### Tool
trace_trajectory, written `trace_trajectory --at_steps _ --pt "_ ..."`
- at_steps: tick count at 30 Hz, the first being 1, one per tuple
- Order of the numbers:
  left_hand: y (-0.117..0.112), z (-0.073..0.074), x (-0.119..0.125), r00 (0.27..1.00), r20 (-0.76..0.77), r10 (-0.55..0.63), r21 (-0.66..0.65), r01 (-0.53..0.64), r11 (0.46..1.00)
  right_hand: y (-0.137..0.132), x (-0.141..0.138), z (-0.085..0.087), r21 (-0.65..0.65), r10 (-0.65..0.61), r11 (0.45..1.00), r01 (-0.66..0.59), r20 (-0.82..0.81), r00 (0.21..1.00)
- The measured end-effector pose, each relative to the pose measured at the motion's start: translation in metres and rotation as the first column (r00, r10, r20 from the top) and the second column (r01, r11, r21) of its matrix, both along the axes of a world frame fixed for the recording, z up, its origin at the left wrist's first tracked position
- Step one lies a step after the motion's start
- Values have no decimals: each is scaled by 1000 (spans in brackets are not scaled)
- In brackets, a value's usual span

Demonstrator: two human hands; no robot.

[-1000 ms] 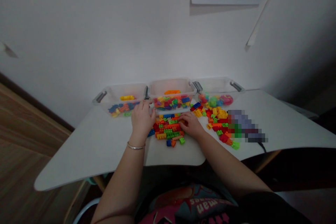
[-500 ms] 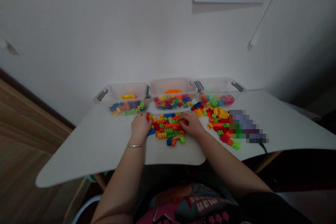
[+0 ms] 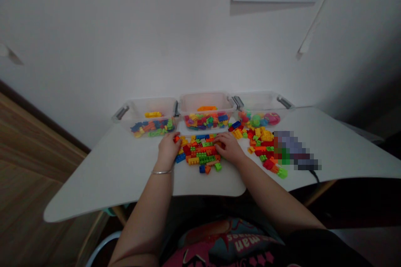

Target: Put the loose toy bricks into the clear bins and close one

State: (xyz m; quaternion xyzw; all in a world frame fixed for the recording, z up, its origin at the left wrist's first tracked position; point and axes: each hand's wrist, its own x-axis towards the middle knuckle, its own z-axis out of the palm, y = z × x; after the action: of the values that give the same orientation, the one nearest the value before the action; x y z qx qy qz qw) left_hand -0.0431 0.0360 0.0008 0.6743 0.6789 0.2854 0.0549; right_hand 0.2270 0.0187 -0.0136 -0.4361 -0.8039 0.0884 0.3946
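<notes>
i saw the left hand [image 3: 169, 149] half curled, a red brick [image 3: 177, 138] at its fingertips (pinched or merely touched, i couldn't tell from out here). the brick pile [image 3: 202, 152] lay on the white table [image 3: 125, 171] between both hands; the right hand [image 3: 229, 148] bent loosely over its right edge, any grip hidden from me.

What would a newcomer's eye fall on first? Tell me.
First comes the bright heap of toy bricks between the left hand and the right hand, vivid against the white table. Then comes a looser spread of bricks to its right, and behind, three clear bins in a row by the wall.
</notes>
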Motion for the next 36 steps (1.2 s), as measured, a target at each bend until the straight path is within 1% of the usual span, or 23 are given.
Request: trace_trajectory --at_steps 5,8,11,14,17,19,20,22,23,24,25,27,30,33,36 --pt "-1 6 3 995 68 -68 107 61 992 1 0 -2 0 -4 1000 4 0 1000" --pt "-2 11 6 992 69 -108 181 94 979 2 0 -2 -1 -5 1000 5 -3 1000" --pt "-5 17 10 985 58 -160 291 136 947 1 0 -1 -4 2 1000 -2 -3 1000" --pt "-9 26 14 978 68 -196 393 154 907 1 0 1 -11 7 1000 -7 4 1000" --pt "-11 40 18 970 116 -212 512 125 850 1 0 1 -17 3 1000 -3 -1 1000" --pt "-10 52 22 951 207 -228 603 59 795 1 0 1 -20 2 1000 -2 1 1000" --pt "-8 59 25 931 269 -247 644 18 765 1 1 1 -19 2 1000 -2 3 1000" --pt "-3 73 32 867 379 -322 703 -44 710 1 1 0 -14 1 1000 0 4 1000" --pt "0 81 35 834 413 -365 720 -54 692 1 1 0 -9 1 1000 -1 2 1000" --pt "4 89 39 809 430 -401 725 -45 687 2 1 -1 -4 2 1000 -2 -2 1000" --pt "9 96 43 790 441 -426 721 -29 693 2 1 -1 1 3 1000 -3 -4 1000" --pt "21 110 49 778 442 -447 692 21 721 3 1 -2 12 8 1000 -8 -6 1000" --pt "44 123 56 794 427 -432 621 89 779 4 2 -4 23 5 1000 -5 -11 1000" --pt "69 126 59 834 411 -369 512 124 850 5 3 -5 10 -4 1000 4 -25 1000" --pt "86 122 59 899 294 -325 417 185 890 6 4 -5 -11 -4 1000 4 -25 1000"
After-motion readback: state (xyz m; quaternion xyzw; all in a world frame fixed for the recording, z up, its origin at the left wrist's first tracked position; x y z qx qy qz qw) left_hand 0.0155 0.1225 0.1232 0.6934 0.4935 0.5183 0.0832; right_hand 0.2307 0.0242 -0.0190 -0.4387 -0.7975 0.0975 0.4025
